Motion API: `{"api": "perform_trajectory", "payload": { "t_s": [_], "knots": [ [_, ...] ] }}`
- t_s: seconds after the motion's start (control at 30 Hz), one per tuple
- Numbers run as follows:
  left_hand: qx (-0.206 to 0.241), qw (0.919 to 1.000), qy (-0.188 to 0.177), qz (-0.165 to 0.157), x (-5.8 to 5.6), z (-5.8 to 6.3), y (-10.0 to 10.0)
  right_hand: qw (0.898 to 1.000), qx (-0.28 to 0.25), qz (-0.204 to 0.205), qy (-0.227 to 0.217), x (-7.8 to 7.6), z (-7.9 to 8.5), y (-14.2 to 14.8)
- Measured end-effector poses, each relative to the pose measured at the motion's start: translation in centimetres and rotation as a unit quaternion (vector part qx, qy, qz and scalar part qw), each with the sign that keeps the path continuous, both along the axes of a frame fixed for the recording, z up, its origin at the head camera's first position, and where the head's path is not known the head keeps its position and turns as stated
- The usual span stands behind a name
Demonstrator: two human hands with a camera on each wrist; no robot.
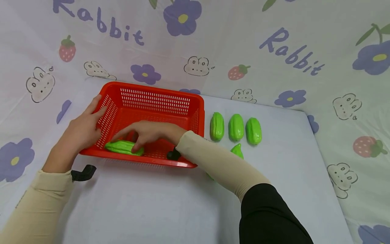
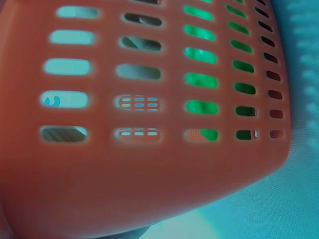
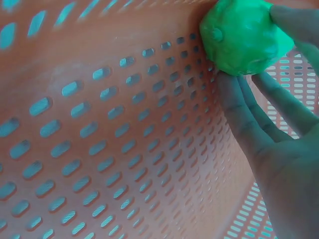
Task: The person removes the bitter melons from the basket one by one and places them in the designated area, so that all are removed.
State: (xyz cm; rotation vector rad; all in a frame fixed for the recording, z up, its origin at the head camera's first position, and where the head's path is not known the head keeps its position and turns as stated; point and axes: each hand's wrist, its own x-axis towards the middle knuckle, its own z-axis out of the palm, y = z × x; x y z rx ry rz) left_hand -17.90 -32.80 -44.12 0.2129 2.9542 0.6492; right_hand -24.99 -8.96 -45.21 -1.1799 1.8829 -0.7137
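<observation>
A red slotted plastic basket (image 1: 158, 90) stands on the white-covered table. Its left side is held by my left hand (image 1: 80, 133), which grips the rim near the front corner. Inside, at the front left, lies a bright green ridged bitter melon (image 1: 122, 147). My right hand (image 1: 149, 131) reaches over the basket and holds that melon between thumb and fingers. The right wrist view shows the melon's rounded end (image 3: 244, 40) close to the basket wall (image 3: 124, 124). In the left wrist view the basket's outer side (image 2: 129, 174) fills most of the picture, green showing through its slots.
Right of the basket, three bitter melons (image 1: 236, 127) lie in a row. Another green melon (image 1: 237, 150) shows partly beyond my right sleeve, and a bit of green (image 1: 210, 176) peeks out below it. A patterned cloth (image 1: 170, 51) hangs behind the table.
</observation>
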Motion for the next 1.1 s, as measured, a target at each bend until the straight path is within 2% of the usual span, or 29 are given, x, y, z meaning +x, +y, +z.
{"api": "perform_trajectory", "payload": {
  "t_s": [0.2,0.8,1.1],
  "knots": [
    [-0.002,1.0,0.0,0.0,0.1,-0.04,-0.03,1.0,0.005,0.015,-0.023,0.18,0.13,0.0],
    [0.004,1.0,-0.007,0.002,0.07,-0.22,-0.02,0.999,0.022,-0.013,0.019,-0.08,0.09,0.27],
    [0.0,1.0,-0.003,0.001,0.09,0.01,0.07,1.0,0.011,-0.023,0.011,-0.52,0.39,0.6]
  ]
}}
